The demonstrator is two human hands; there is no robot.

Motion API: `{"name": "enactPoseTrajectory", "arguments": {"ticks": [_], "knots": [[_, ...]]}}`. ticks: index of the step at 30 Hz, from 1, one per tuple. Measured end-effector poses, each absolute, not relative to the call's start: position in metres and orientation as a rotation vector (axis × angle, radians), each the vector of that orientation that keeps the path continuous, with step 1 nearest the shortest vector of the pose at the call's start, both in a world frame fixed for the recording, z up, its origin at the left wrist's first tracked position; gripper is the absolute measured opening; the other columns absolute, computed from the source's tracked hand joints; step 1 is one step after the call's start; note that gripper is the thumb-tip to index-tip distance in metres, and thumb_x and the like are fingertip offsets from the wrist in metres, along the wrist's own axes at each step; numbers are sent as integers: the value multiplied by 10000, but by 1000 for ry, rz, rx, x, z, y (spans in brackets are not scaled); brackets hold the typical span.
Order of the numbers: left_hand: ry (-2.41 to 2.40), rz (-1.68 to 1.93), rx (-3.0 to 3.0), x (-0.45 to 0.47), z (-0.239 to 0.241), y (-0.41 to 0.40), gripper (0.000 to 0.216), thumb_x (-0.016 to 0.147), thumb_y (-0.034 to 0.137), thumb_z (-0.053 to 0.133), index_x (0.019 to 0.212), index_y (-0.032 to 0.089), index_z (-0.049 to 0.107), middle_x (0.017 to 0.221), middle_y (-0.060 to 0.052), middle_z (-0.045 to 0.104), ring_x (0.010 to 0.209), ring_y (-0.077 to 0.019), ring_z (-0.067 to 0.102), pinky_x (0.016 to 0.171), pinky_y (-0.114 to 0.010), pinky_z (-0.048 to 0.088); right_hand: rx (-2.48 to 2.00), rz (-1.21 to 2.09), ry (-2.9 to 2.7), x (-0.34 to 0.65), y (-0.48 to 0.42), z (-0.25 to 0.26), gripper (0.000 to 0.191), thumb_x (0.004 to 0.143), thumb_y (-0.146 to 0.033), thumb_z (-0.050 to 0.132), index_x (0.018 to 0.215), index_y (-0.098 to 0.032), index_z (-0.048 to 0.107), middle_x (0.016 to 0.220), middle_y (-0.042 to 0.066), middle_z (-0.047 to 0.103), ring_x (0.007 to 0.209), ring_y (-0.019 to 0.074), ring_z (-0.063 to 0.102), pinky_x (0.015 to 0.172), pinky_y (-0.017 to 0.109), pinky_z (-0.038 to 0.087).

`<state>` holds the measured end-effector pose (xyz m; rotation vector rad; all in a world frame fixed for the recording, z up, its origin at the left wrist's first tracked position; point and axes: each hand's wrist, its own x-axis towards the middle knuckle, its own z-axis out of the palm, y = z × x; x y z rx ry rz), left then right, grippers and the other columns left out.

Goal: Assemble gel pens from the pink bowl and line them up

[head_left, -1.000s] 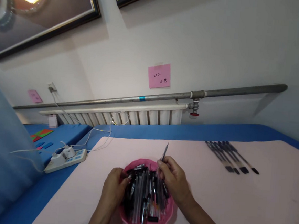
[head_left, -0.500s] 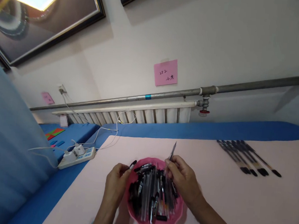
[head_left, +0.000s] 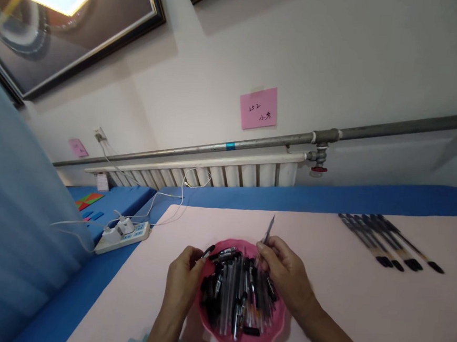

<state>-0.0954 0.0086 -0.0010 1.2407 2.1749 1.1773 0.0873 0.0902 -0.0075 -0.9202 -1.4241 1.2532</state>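
A pink bowl (head_left: pixel 268 340) with a scalloped rim is filled with loose pen parts (head_left: pixel 238 293): clear barrels, thin tubes and black caps. At its left rim, my left hand (head_left: pixel 183 278) pinches a black pen cap (head_left: pixel 208 250) between thumb and fingers. Over the right rim, my right hand (head_left: pixel 286 270) grips a slim pen (head_left: pixel 269 229), uncapped, its pointed tip upward; the lower part is partly hidden by my fingers. Cap and pen are apart, on opposite sides of the bowl.
Several capped pens (head_left: pixel 389 241) lie in a slanted row on the pink sheet (head_left: pixel 359 318) at the right. A white power strip (head_left: pixel 124 236) with plugs and cables sits at the left, near a blue curtain (head_left: pixel 11 217). Behind the blue table edge stands a radiator (head_left: pixel 247 175).
The whole scene has shifted slightly right as the camera moved. Both hands keep their grips on the cap and the pen, with almost no movement relative to the bowl.
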Motion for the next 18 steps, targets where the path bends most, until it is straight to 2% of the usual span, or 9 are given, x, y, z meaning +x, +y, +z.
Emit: {"name": "enactPoseTrajectory", "arguments": {"ticks": [10,18], "knots": [[2351,858,1333,-88,2,11,148,756,185,487,811,192,624,773,-15,672,719,-147,587,642,-239,389,-923,1231,-1436,88,93,-12,266,780,-413,532,623,-217,445,507,-51,467,490,118,443,496,241,373],[2432,726,1375,-82,6,11,140,783,229,483,805,193,617,771,-25,666,729,-157,574,633,-245,363,-927,1243,-1435,87,92,-10,267,772,-426,536,632,-214,453,499,-53,471,491,122,451,500,241,373]]}}
